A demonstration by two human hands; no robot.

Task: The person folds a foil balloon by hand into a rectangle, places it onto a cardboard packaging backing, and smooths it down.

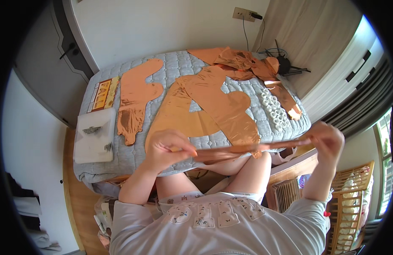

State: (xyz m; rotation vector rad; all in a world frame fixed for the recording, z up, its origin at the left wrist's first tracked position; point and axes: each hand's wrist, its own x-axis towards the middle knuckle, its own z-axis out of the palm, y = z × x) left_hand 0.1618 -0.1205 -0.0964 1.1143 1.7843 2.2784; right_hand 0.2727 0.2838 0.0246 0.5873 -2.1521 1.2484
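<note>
You are holding a rose-gold foil strip (230, 151) stretched between both hands, over your lap and in front of the near edge of the mattress (173, 63). Your left hand (171, 146) is clamping one end with thumb and fingers pinching together; your right hand (328, 140) is closing its grip around the other end. The middle is blurring, so you cannot be sure whether it is folding flat or bunching up.

Thin foil like this is probably creasing and tearing easily, so you are doing best by pulling gently and evenly, with the soft pads of your fingers rather than your nails doing the gripping. If you are smoothing it, you are wanting both hands level and the edges lining up before adding any tension.

Mind the large foil sheets (213, 93): their near end is lying just behind the strip, and whether the two are touching is not showing clearly. A sideways sweep is risking a snag there. The white rings (275, 110) are lying near your right hand, so you are wanting a clear lift over them.
</note>
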